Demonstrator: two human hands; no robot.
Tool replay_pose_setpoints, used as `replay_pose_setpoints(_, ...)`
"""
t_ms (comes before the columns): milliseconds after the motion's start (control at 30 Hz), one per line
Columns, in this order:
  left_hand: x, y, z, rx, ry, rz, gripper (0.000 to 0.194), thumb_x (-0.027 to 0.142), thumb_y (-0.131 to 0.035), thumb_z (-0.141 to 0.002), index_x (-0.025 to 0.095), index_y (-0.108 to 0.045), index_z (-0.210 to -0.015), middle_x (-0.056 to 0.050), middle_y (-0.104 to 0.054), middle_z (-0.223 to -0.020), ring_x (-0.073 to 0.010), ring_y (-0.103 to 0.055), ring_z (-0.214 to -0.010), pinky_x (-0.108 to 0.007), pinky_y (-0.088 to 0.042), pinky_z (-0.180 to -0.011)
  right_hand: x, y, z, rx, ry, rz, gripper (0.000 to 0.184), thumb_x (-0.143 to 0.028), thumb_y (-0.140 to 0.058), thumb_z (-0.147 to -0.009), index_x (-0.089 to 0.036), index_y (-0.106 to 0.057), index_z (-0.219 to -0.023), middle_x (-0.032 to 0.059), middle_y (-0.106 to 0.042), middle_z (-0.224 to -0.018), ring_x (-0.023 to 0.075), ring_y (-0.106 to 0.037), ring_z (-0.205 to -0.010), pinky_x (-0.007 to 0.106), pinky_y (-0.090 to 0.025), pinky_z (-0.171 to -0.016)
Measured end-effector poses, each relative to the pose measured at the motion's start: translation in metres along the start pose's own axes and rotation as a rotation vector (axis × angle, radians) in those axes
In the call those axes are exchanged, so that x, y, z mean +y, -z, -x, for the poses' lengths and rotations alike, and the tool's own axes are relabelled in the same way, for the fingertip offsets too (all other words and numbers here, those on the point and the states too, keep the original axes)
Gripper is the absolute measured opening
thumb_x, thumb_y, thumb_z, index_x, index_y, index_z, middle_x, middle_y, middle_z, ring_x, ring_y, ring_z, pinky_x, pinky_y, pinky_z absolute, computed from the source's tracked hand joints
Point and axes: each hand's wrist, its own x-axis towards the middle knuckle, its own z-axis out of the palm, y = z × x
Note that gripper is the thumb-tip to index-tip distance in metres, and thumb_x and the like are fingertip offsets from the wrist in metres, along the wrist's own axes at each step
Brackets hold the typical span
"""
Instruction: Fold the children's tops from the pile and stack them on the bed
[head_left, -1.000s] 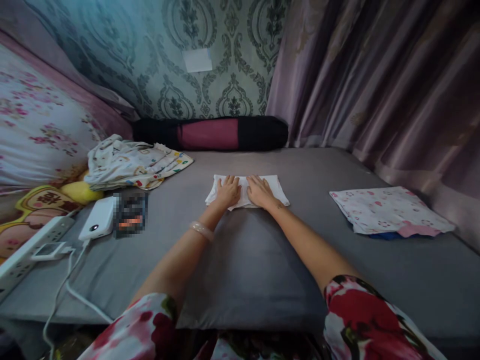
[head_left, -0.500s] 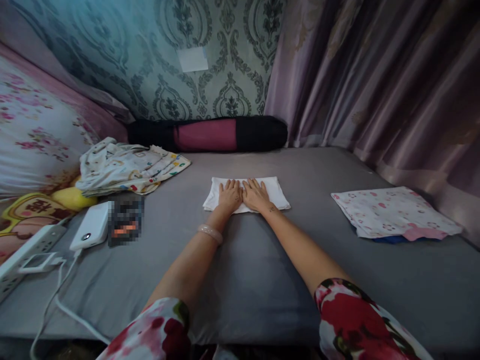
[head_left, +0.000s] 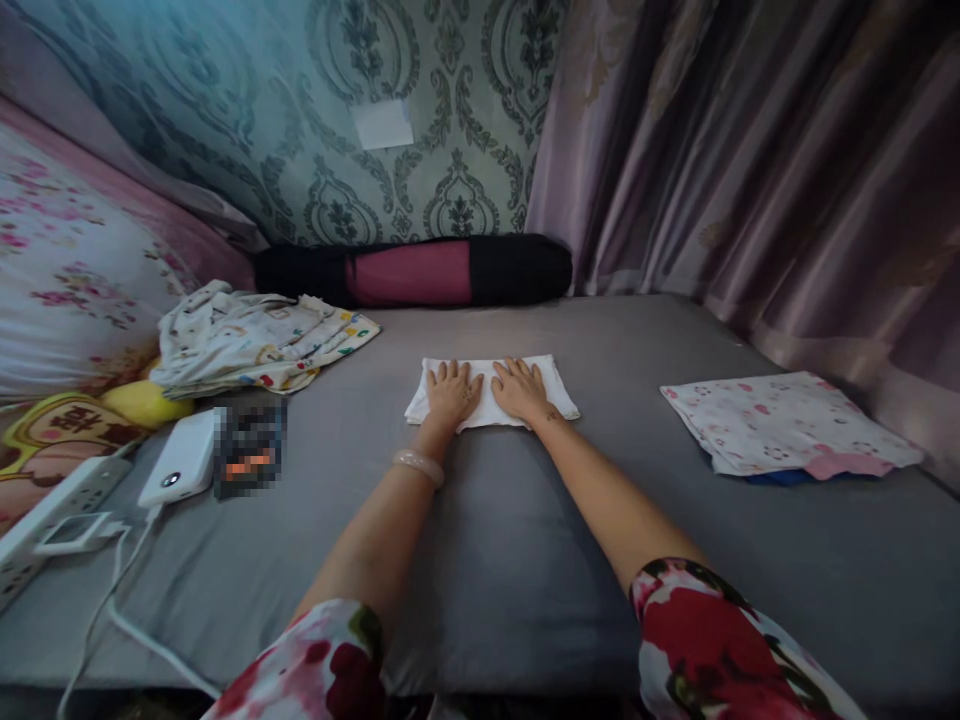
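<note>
A folded white cloth (head_left: pixel 487 405) lies flat on the grey bed sheet (head_left: pixel 510 560) in front of me. My left hand (head_left: pixel 454 390) rests palm down on its left half, fingers spread. On the right half lies my right hand (head_left: pixel 521 388), also flat with its fingers apart. A strip of bare white cloth shows between the two hands. Neither hand grips anything. What kind of item the cloth is cannot be told from its folds.
Folded patterned fabric (head_left: pixel 787 425) lies at the right. Crumpled printed cloth (head_left: pixel 262 335) lies at the left, behind a white power bank (head_left: pixel 184 455) and power strip (head_left: pixel 56 520) with cables. A black and maroon roll (head_left: pixel 412 272) lies along the wall.
My hands have slid apart on the white cloth, the left one leftward and the right one slightly rightward. The cloth itself stays in place.
</note>
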Motion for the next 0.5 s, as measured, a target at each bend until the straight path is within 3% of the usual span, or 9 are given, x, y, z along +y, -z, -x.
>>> replay_pose_setpoints(233, -0.01, 0.004, 0.0, 0.041, 0.09, -0.017, 0.056, 0.048, -0.022, -0.098, 0.016, -0.054, -0.13, -0.016, -0.051, -0.14, -0.031, -0.039, -0.134, -0.052, -0.025, -0.112, 0.025, 0.003, 0.005, 0.016, -0.071, 0.003, 0.053, -0.037, -0.029, -0.098, -0.015, -0.044, -0.143, 0.013, -0.038, -0.152, 0.0277, -0.031, -0.14, 0.046, -0.018, -0.115)
replay_pose_setpoints(500, -0.023, 0.003, 0.001, 0.007, 0.091, -0.035, 0.058, 0.047, -0.019, -0.098, 0.014, -0.052, -0.132, -0.019, -0.047, -0.144, -0.0309, -0.034, -0.139, -0.054, -0.027, -0.111, 0.034, 0.008, 0.01, 0.037, -0.148, -0.023, 0.057, -0.039, -0.026, -0.098, -0.006, -0.044, -0.141, 0.0165, -0.04, -0.151, 0.0279, -0.03, -0.141, 0.046, -0.021, -0.114)
